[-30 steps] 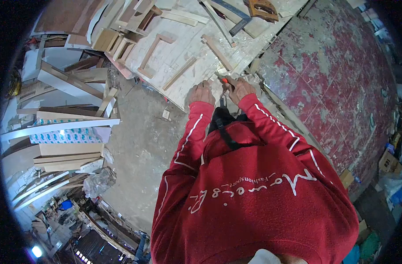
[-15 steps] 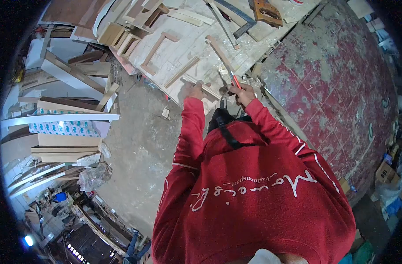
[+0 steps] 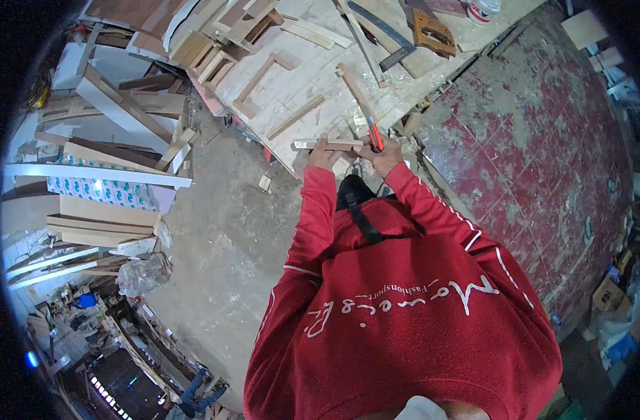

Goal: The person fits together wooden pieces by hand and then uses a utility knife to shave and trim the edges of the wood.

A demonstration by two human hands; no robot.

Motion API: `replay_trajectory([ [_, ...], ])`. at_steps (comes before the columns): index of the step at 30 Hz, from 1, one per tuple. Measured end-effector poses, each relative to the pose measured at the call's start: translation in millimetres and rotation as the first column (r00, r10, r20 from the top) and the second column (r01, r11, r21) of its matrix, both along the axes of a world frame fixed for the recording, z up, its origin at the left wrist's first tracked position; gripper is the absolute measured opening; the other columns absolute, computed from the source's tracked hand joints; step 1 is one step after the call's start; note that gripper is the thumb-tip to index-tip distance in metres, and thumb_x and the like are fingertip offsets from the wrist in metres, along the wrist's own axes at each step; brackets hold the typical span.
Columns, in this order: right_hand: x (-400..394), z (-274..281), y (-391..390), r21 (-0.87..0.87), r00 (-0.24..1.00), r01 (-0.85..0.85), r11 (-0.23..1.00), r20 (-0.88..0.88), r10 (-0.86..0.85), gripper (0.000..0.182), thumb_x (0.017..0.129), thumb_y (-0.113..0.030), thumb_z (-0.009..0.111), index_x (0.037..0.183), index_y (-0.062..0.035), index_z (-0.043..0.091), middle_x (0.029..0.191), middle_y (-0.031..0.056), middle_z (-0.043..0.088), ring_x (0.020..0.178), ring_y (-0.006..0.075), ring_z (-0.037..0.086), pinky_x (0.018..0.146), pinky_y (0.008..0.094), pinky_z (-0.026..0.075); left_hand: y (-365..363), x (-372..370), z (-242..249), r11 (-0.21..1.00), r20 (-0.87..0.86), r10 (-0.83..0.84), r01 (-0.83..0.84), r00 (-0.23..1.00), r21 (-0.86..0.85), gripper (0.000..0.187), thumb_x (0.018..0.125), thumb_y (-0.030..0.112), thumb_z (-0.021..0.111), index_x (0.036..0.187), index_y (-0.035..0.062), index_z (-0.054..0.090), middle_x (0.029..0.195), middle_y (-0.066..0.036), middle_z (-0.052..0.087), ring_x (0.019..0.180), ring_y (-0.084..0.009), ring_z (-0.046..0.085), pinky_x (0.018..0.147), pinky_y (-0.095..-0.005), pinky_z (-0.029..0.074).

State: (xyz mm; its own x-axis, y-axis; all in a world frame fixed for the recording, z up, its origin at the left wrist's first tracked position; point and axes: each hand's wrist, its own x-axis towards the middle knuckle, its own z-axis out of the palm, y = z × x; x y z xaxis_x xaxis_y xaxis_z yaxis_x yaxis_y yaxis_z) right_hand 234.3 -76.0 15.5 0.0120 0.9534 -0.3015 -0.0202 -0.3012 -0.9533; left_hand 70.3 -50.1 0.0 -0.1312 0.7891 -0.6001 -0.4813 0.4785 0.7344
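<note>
My left hand [image 3: 320, 157] is closed on a short wooden strip [image 3: 306, 144], held level at the near edge of the workbench. My right hand [image 3: 385, 158] grips a slim red-and-black tool [image 3: 375, 137] pointing away from me; its exact kind is hard to make out. The strip's right end meets the fingers of that hand. Just beyond lies a longer wooden piece [image 3: 353, 85], its near end close to the tool. Another strip [image 3: 295, 117] and a bracket-shaped wooden frame [image 3: 253, 84] rest to the left of these.
On the bench [image 3: 313, 73] are a handsaw [image 3: 433, 33], a dark metal square [image 3: 397, 56], a white tub [image 3: 483, 10] and small wooden assemblies [image 3: 246, 28]. Stacked boards [image 3: 117, 112] stand at left. Red, stained flooring [image 3: 516, 140] lies at right.
The wooden strip has been lifted and turned level, and my hands have come closer together around it. The red tool now stands more upright. My view has shifted slightly.
</note>
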Motion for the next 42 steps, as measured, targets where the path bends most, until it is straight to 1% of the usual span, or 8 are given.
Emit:
replay_trajectory([
  [17,-11,24,29,-0.015,1.0,-0.009,1.0,0.0,0.009,0.023,0.075,-0.011,0.069,0.094,-0.0004,0.061,0.08,0.0021,0.061,0.07,0.0067,0.053,0.063,0.0221,0.045,36,-23,8,0.983,-0.036,-0.164,0.166,0.986,0.076,0.045,0.088,0.031,0.053,0.117,0.0001,0.037,0.098,-0.017,0.058,0.09,-0.0274,0.06,0.078,-0.0384,0.052],
  [20,-9,16,32,0.093,0.998,0.052,0.994,-0.03,-0.049,0.024,0.079,-0.022,0.067,0.095,-0.0039,0.062,0.066,-0.0031,0.056,0.05,0.0026,0.042,0.043,0.0194,0.033,36,-34,29,0.91,-0.049,-0.404,0.397,0.913,-0.118,0.044,0.086,0.037,0.055,0.109,0.0004,0.044,0.091,-0.017,0.061,0.087,-0.0257,0.062,0.076,-0.0367,0.052],
  [22,-4,15,37,0.035,0.999,0.038,0.999,-0.019,-0.038,0.022,0.079,-0.021,0.067,0.091,-0.0036,0.062,0.066,-0.0028,0.055,0.051,0.0033,0.044,0.045,0.02,0.035,29,-29,97,0.627,-0.511,-0.761,0.656,0.4,-0.42,0.039,0.083,0.034,0.057,0.1,-0.0001,0.051,0.078,-0.015,0.062,0.079,-0.0274,0.062,0.075,-0.038,0.051],
  [23,-2,14,38,0.026,0.999,0.05,0.998,-0.015,-0.049,0.022,0.079,-0.021,0.067,0.091,-0.0036,0.062,0.066,-0.0028,0.055,0.051,0.0033,0.044,0.045,0.02,0.035,21,-28,96,0.615,-0.502,-0.77,0.665,0.393,-0.423,0.039,0.083,0.034,0.057,0.1,-0.0001,0.051,0.078,-0.015,0.062,0.079,-0.0274,0.062,0.075,-0.038,0.051],
  [25,-2,16,41,0.105,0.996,0.032,0.994,0.079,-0.041,0.021,0.078,-0.019,0.067,0.089,-0.0023,0.061,0.066,-0.0026,0.055,0.054,0.0042,0.046,0.048,0.0203,0.036,8,-24,93,0.736,-0.99,-0.113,0.662,-0.087,-0.142,0.029,0.079,0.03,0.061,0.091,0.005,0.052,0.069,-0.015,0.058,0.065,-0.0302,0.06,0.058,-0.0406,0.046],
  [29,-1,24,43,0.079,0.997,-0.033,0.996,0.067,0.028,0.021,0.077,-0.015,0.069,0.09,-0.0001,0.061,0.069,-0.0029,0.057,0.062,0.0054,0.051,0.057,0.0213,0.043,29,-13,101,0.575,-0.983,0.166,0.818,-0.08,0.03,0.042,0.071,0.023,0.064,0.108,0.0059,0.052,0.095,-0.014,0.056,0.094,-0.0324,0.052,0.082,-0.0429,0.039],
  [33,-7,22,43,0.093,0.999,0.025,0.995,0.023,-0.027,0.021,0.074,-0.012,0.071,0.087,0.0006,0.062,0.071,-0.0029,0.056,0.066,0.0054,0.05,0.061,0.0219,0.043,38,-23,69,0.407,-0.997,0.042,0.911,0.059,0.071,0.031,0.074,0.017,0.058,0.102,0.0047,0.056,0.09,-0.013,0.055,0.084,-0.0308,0.053,0.075,-0.0407,0.042],
  [42,-15,25,36,0.053,0.998,0.069,0.996,-0.019,-0.068,0.033,0.073,-0.013,0.073,0.101,0.0009,0.062,0.089,0.002,0.063,0.081,0.0086,0.055,0.076,0.024,0.044,32,-29,50,0.424,-0.975,0.103,0.878,0.198,0.223,0.027,0.075,0.01,0.059,0.101,0.0024,0.057,0.087,-0.014,0.055,0.081,-0.0321,0.053,0.071,-0.0402,0.044],
])
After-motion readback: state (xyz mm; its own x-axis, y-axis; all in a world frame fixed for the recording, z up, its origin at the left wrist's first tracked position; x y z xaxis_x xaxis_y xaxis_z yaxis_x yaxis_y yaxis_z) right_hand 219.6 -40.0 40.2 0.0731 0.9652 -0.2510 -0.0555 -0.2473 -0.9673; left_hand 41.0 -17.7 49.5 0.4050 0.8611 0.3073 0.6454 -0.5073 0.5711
